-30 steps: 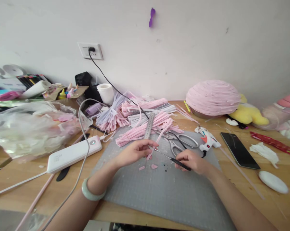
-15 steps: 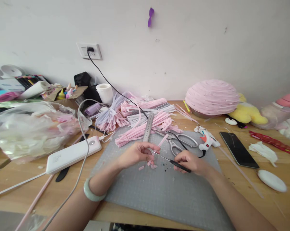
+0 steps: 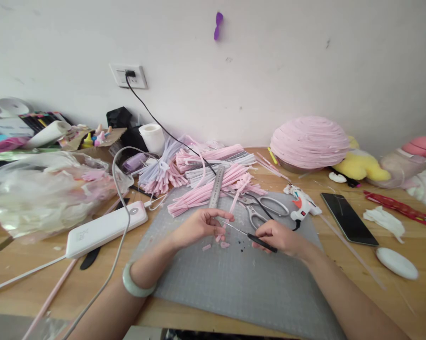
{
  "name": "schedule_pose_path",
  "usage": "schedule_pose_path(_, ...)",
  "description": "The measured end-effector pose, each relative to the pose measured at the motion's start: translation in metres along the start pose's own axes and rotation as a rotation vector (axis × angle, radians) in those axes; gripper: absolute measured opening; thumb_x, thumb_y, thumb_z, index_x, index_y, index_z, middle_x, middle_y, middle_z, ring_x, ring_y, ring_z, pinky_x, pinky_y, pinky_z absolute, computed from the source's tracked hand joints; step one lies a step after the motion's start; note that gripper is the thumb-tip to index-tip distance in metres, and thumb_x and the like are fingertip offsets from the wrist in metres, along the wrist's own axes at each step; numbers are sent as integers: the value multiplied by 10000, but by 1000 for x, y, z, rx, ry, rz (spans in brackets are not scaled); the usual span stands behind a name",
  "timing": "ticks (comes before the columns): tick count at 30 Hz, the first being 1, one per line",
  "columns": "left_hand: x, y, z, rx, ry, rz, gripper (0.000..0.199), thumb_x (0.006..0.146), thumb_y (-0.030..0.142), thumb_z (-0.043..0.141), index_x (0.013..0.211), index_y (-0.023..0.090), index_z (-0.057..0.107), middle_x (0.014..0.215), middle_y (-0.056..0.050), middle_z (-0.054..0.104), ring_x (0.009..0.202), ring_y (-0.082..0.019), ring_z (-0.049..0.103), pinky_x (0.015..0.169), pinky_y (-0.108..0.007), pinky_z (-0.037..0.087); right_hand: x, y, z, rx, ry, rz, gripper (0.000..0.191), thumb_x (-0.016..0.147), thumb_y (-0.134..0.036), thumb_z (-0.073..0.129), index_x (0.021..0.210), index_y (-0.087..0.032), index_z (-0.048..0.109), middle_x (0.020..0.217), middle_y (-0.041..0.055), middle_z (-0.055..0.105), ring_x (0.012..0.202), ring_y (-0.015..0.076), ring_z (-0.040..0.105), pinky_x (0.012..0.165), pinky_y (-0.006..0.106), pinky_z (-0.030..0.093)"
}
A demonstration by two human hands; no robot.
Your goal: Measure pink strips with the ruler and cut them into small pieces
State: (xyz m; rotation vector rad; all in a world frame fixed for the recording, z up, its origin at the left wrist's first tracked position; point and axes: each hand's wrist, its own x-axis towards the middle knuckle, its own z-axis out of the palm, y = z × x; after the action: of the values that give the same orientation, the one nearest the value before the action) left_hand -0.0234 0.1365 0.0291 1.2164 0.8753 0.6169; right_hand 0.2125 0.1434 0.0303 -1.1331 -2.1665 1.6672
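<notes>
Your left hand (image 3: 202,226) pinches a pink strip (image 3: 234,200) between thumb and fingers, above the gray mat (image 3: 255,288). Your right hand (image 3: 278,238) has its fingers curled closed around the black handle of a slim tool (image 3: 260,242), whose metal tip reaches the strip at your left fingertips. Pink scraps (image 3: 224,245) lie just below; gray-handled scissors (image 3: 253,208) rest beyond your hands.

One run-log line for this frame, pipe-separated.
left hand: on pink strip | right hand: black-handled tool | ruler: on pink bundle | glue gun: beside mat
</notes>
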Motion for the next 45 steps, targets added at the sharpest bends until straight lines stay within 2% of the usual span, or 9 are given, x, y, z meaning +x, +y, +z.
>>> schedule_pose_path(9,1,4,-3,36,99,18,508,632,131,612,1131,125,522,561,28,598,503,-83,533,526,-200,386,-3,-3,7,-172,51,-8,303,749,-348,488,538,-137,542,466,-46,351,447,68,311,416,202,194)
schedule_pose_path(15,5,-1,-9,96,265,11,653,650,179,604,1267,147,394,522,49,560,466,-83,500,495,-200,371,-2,-3,10,-514,364,108,311,715,-383,561,505,-168,480,461,-41,396,450,81,332,432,227,179)
schedule_pose_path(18,7,-3,-8,124,294,17,695,654,178,598,1300,156,342,519,49,552,471,-89,496,486,-199,377,1,-3,11,-599,538,141,219,724,-407,565,753,-193,603,640,13,587,552,133,491,477,229,280)
schedule_pose_path(21,7,-5,-6,124,331,13,702,667,176,592,1309,157,308,530,49,542,487,-88,504,491,-196,390,2,-3,12,-592,615,69,321,771,-359,529,1060,-222,556,892,52,640,722,174,580,579,252,384)
schedule_pose_path(24,7,-5,-2,100,377,24,674,666,189,602,1281,189,326,809,-35,619,520,-75,531,475,-190,397,2,-4,15,-611,614,-52,234,802,-290,495,1014,-242,583,1054,48,601,843,176,592,653,265,420)
schedule_pose_path(28,8,-8,7,53,426,113,561,650,217,624,1160,215,392,1258,-120,436,557,-49,560,464,-186,411,2,-10,29,-570,594,-158,164,793,-352,529,829,-221,621,952,31,609,763,147,595,654,253,423)
schedule_pose_path(35,7,-12,30,-41,463,173,326,665,200,614,923,176,418,1044,-48,523,595,-49,549,571,-203,468,13,-13,64,-530,578,-255,243,763,-404,571,887,-195,577,870,38,627,715,152,587,628,248,410)
schedule_pose_path(41,4,-7,38,-60,462,33,322,672,237,624,902,193,402,848,-2,562,632,-102,584,434,-155,420,17,-9,62,-552,677,-216,140,802,-326,531,803,-189,562,782,17,610,585,114,538,546,228,356)
schedule_pose_path(45,4,-9,36,-136,429,76,339,660,246,644,895,192,406,875,1,543,663,-104,583,449,-160,437,18,-13,61,-532,702,-207,91,805,-252,503,782,-186,562,767,14,605,555,104,511,539,223,345)
